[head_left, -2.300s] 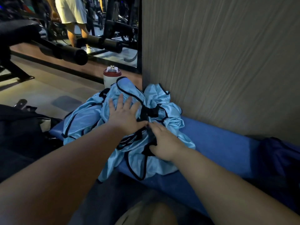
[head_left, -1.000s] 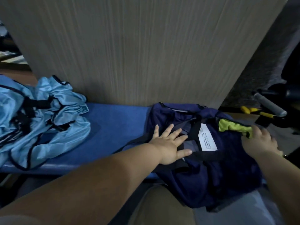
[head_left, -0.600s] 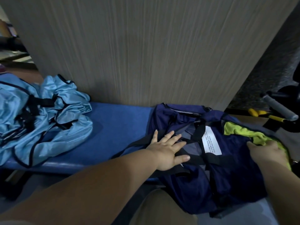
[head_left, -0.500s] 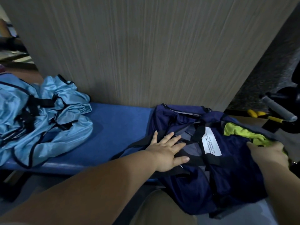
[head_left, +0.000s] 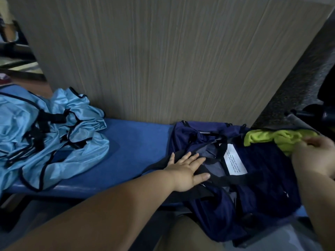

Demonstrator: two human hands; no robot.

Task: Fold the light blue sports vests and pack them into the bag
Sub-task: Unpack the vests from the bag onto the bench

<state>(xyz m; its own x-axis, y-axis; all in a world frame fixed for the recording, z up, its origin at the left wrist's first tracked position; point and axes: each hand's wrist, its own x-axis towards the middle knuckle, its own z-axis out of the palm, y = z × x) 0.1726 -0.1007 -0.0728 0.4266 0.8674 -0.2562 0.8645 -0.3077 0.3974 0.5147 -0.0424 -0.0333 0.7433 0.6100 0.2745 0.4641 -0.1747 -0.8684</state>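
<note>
On bag [head_left: 262, 178], left hand [head_left: 184, 171] flat, right hand [head_left: 315, 156] blurred, perhaps pinching cloth [head_left: 268, 138]

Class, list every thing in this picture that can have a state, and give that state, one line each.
bag: lying slumped on the bench.
vests: unfolded, crumpled in a heap on the bench, outside the bag.
yellow-green cloth: bunched at the bag's far end.
left grip: open, flat on the bag.
right grip: at the yellow-green cloth, blurred; hold unclear.

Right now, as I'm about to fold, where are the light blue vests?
In the head view, the vests lie heaped at the left of the blue bench, apart from the navy bag.
</note>
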